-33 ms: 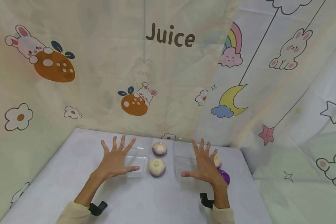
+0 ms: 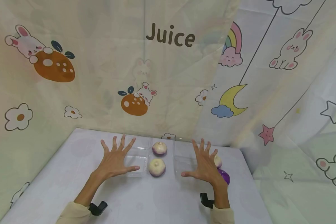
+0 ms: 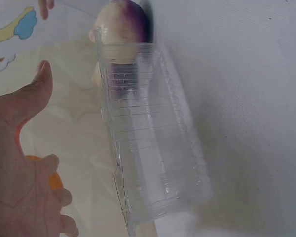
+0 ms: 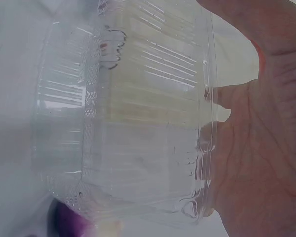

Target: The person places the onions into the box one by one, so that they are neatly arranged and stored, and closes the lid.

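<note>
My left hand (image 2: pixel 114 161), fingers spread wide, hovers above the left clear plastic box (image 2: pixel 141 166) and holds nothing. On the right, my right hand (image 2: pixel 205 165) is spread likewise above the right clear plastic box (image 2: pixel 180 166), also holding nothing. Between the boxes sit two cream-and-purple turnips, a far turnip (image 2: pixel 159 148) and a near turnip (image 2: pixel 157 167). Another pale turnip (image 2: pixel 218 161) and a glossy purple round thing (image 2: pixel 224 176) lie beyond the right wrist, partly hidden by it. The left wrist view shows the left box (image 3: pixel 153 143) apart from the thumb (image 3: pixel 37 89).
All of this stands on a white-covered table (image 2: pixel 156 199). Behind it hangs a printed curtain (image 2: pixel 100 62) with rabbits and the word Juice. A black wrist mount (image 2: pixel 98 208) sits on the left forearm, and another black mount (image 2: pixel 206 200) on the right.
</note>
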A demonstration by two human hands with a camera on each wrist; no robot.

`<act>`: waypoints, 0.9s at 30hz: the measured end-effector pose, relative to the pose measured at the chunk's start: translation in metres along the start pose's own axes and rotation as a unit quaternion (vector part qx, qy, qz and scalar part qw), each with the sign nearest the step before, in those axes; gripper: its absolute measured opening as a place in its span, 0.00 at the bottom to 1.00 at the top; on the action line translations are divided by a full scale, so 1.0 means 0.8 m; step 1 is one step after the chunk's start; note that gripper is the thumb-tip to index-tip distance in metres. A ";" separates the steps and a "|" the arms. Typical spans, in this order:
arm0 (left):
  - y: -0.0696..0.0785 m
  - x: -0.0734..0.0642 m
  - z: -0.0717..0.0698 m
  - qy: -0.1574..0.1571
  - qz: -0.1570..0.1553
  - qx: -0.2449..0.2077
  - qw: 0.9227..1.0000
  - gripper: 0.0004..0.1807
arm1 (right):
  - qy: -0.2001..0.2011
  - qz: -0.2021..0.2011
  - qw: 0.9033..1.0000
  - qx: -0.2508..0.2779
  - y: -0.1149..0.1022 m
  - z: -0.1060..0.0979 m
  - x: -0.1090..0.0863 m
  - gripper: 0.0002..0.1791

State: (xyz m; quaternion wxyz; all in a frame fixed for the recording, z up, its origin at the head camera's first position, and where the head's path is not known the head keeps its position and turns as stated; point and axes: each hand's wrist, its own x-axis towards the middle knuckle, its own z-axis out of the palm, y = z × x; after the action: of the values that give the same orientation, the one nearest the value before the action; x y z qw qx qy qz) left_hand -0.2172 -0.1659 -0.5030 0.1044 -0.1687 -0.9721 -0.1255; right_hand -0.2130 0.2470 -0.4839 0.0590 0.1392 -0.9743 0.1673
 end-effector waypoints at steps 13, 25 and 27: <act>0.005 0.002 0.001 0.014 -0.018 -0.005 1.000 0.62 | -0.011 0.031 0.999 0.031 0.008 -0.008 -0.013 0.84; 0.032 0.011 -0.003 0.152 -0.100 -0.165 0.969 0.25 | 0.019 0.079 0.992 0.099 0.027 -0.021 -0.029 0.76; 0.039 0.012 0.001 0.178 -0.099 -0.188 0.961 0.20 | 0.029 0.076 0.991 0.104 0.031 -0.021 -0.031 0.74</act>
State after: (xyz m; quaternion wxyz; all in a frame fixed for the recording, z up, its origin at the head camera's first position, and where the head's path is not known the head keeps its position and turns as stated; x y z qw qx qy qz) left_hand -0.2153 -0.1345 -0.4947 0.2292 -0.0634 -0.9087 -0.3432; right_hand -0.1954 0.2814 -0.4800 0.0594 0.0652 -0.9573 0.2752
